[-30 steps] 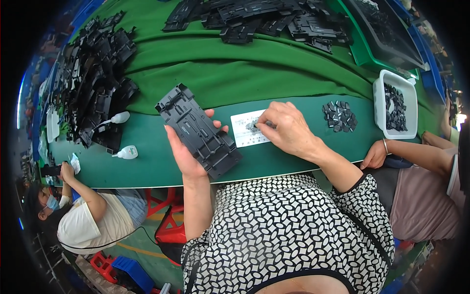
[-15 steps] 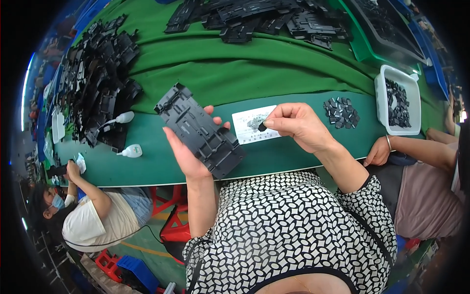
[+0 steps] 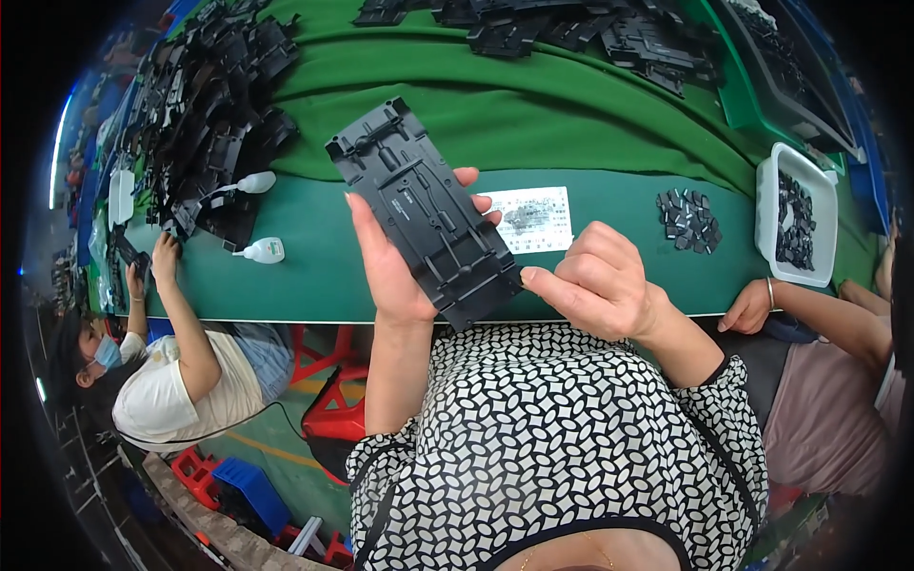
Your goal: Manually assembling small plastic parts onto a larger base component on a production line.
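My left hand (image 3: 395, 271) is closed around a long black plastic housing part (image 3: 424, 209), moulded with ribs and clips, tilted over the table edge. Thumb and fingers grip its two long sides. My right hand (image 3: 605, 285) is curled, its thumb and fingertips at the part's lower right corner. Whatever those fingers hold is hidden. Just behind lies a white printed sheet (image 3: 547, 205) with a dark smudge. A cluster of small black pieces (image 3: 687, 219) lies to the right of it.
Black parts are heaped at left (image 3: 214, 114) and far back (image 3: 571, 29). Two white squeeze bottles (image 3: 265, 250) lie near the left heap. At right are a white bin (image 3: 826, 257) of small black pieces and a green crate (image 3: 762, 105). Co-workers sit on both sides.
My right hand has moved from above the sheet to the part's lower right corner. The small black piece it pinched no longer shows. The housing part has moved slightly up and right in view.
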Motion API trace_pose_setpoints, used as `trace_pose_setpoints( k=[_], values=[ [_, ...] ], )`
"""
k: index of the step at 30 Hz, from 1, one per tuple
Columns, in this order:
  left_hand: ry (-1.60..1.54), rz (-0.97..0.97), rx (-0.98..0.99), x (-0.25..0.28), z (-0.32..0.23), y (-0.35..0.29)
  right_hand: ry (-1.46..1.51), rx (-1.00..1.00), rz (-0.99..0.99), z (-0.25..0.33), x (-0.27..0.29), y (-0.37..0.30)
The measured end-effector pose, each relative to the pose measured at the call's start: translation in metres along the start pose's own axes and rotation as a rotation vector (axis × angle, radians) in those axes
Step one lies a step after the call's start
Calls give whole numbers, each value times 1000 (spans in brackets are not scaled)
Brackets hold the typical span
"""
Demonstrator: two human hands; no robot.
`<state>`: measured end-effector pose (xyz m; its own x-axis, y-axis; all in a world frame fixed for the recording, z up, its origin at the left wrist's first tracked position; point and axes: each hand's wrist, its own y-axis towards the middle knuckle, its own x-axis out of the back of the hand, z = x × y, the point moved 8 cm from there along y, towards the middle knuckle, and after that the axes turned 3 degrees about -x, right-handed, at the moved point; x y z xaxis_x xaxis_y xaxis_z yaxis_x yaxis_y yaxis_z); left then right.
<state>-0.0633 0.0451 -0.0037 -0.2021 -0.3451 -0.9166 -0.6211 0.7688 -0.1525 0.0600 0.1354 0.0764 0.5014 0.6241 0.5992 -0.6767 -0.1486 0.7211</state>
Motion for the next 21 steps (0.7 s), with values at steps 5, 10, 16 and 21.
trace_pose_setpoints(
  k=[5,10,16,21],
  values=[
    [17,-3,1,-7,2,0,-85,69,6,5,-1,-2],
    [77,-4,-27,-9,0,0,-89,68,38,5,-3,-6],
    [120,21,-47,-10,-1,0,-101,77,44,5,-5,-7],
    [145,27,-53,-11,-1,0,-98,75,73,5,-4,-8]
  ],
)
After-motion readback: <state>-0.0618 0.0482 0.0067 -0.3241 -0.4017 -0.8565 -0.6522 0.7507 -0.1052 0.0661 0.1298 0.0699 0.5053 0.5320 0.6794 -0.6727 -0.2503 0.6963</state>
